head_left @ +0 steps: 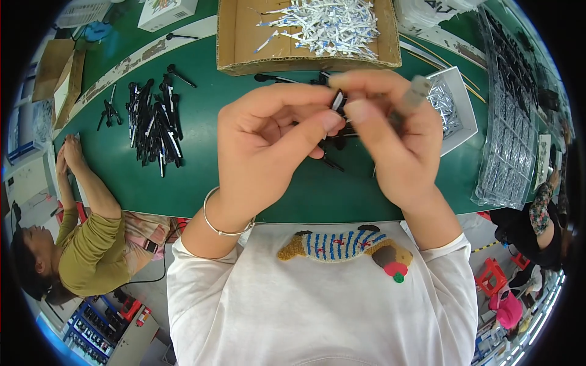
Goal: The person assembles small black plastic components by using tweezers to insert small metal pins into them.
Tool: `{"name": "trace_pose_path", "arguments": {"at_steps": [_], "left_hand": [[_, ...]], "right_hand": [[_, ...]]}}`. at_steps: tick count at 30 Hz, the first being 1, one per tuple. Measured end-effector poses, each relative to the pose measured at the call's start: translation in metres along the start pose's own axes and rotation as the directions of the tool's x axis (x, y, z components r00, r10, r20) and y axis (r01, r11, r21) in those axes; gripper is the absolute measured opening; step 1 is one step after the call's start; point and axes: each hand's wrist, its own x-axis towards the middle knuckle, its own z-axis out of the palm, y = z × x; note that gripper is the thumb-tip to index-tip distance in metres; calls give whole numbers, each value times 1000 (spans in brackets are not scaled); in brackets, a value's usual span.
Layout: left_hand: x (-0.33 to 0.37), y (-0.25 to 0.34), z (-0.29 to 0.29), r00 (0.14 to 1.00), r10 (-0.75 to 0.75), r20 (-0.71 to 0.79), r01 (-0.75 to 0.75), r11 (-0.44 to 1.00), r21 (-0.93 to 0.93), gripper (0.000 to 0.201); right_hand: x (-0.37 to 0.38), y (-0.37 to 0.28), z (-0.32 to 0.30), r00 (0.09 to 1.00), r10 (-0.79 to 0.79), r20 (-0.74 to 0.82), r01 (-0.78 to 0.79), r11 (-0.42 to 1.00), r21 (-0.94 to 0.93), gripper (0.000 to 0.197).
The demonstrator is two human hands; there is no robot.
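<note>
The left hand [262, 140] and right hand [403, 152] pinch a small black part [339, 102] above a green bench [204, 146], a brown cardboard box [256, 65] at its far side.

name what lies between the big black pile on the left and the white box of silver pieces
In the head view, the left hand, the right hand and the small black piece between them, with more black pieces partly hidden below.

An assembly workshop's green counter [204, 143] held heaped black parts [155, 125] and a cardboard box [274, 64], a co-worker [91, 247] alongside.
</note>
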Motion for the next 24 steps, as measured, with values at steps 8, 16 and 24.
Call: {"name": "trace_pose_path", "arguments": {"at_steps": [8,16,24], "left_hand": [[0,-5,-9,980,193,37,-195,980,46,13],[-3,2,-13,938,317,139,-344,897,277,15],[1,-4,-20,823,506,259,-564,783,263,15]], "right_hand": [[6,-13,-37,997,53,-48,-42,978,206,50],[-4,-19,-21,998,-59,10,53,944,326,22],[-16,-16,-9,865,-419,275,469,871,-148,11]]}}
